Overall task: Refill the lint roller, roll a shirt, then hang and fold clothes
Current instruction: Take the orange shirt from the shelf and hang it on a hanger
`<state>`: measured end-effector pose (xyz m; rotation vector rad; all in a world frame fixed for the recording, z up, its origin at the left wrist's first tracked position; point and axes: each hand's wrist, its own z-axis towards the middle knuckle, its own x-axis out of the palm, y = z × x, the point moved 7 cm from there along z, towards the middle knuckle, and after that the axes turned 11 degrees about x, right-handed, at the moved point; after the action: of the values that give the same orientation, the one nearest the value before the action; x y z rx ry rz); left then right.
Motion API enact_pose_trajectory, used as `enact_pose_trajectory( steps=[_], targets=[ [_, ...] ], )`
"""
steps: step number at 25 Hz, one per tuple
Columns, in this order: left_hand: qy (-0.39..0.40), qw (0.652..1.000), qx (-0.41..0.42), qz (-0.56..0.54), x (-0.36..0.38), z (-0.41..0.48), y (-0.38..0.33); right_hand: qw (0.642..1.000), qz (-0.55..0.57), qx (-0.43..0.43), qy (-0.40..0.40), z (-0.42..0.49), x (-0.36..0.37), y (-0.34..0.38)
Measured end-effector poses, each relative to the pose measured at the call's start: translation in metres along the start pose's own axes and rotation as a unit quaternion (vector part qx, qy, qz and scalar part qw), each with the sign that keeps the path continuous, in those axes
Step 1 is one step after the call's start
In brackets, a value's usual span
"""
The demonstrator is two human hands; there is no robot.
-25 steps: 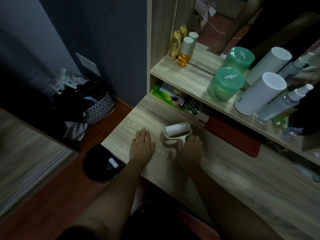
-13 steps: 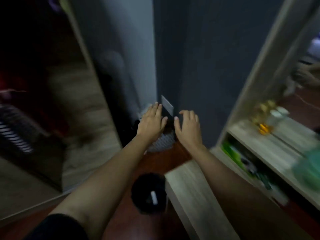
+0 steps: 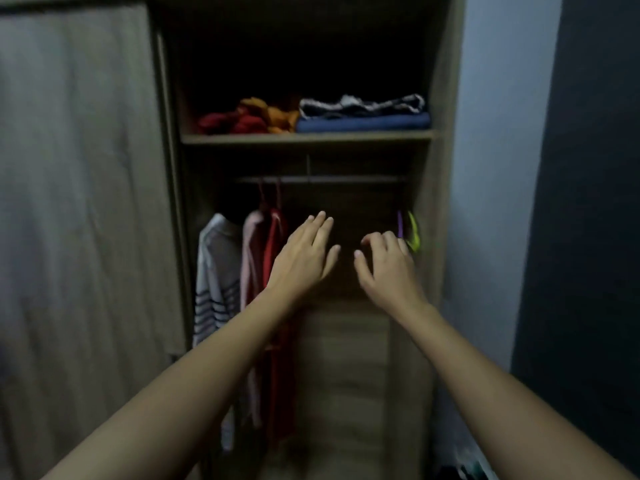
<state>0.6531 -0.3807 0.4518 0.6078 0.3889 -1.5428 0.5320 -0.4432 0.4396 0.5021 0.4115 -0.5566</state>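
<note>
Wardrobe: we see the open wardrobe bay [image 3: 424, 237] in the middle of the frame; a sliding door [image 3: 79, 202] covers the left side.
Upper shelf: the shelf board [image 3: 306, 137] holds a loose red heap [image 3: 235, 122] and an orange piece [image 3: 273, 114] at left. At right is a folded blue item [image 3: 363, 123] with a dark-and-white item [image 3: 362, 106] on top.
Hanging space: a rod [image 3: 322, 179] runs under the shelf. At its left end hang a striped shirt [image 3: 216, 271], a pink garment [image 3: 252, 251] and a red garment [image 3: 275, 237], packed side by side.
Hangers: a purple hanger [image 3: 400, 223] and a green hanger [image 3: 414, 232] hang bare at the right end, near the side panel.
Open room: there is a wide gap on the rod between the red garment and the hangers; both hands are in front of it.
Edges: the right panel borders a pale wall [image 3: 491, 168].
Left hand [image 3: 304, 252]: fingers straight and together, grasping nothing, at the red garment's right edge; we cannot tell if it touches.
Right hand [image 3: 384, 263]: fingers half bent, nothing in them, just left of the purple hanger; we cannot tell if it touches.
Counts: we count two hands, three hung garments, two hangers, and four shelf pieces as far as the blur allows.
</note>
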Motion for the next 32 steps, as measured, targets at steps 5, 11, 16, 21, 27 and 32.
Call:
enact_pose_trajectory(
  steps=[5,11,16,21,27,32],
  targets=[
    [-0.06,0.995,0.024,0.071,-0.05,0.059,0.136,0.998,-0.017,-0.057,-0.028,0.123,0.048,0.095],
    [-0.104,0.982,0.044,0.148,-0.068,0.114,0.257,0.996,-0.033,-0.08,-0.022,0.228,0.093,0.146],
    [-0.074,0.983,0.032,0.163,-0.06,0.165,0.313,0.995,-0.041,-0.094,-0.015,0.311,0.106,0.173],
    [0.03,0.978,0.045,0.202,-0.019,0.185,0.345,0.98,-0.149,-0.047,0.126,0.371,0.163,0.174],
    [-0.018,0.978,0.082,0.191,-0.017,0.182,0.35,0.996,-0.003,-0.078,0.042,0.373,0.136,0.182],
    [-0.037,0.971,0.13,0.196,-0.014,0.178,0.352,0.985,0.057,0.076,0.144,0.387,0.134,0.167]
  ],
)
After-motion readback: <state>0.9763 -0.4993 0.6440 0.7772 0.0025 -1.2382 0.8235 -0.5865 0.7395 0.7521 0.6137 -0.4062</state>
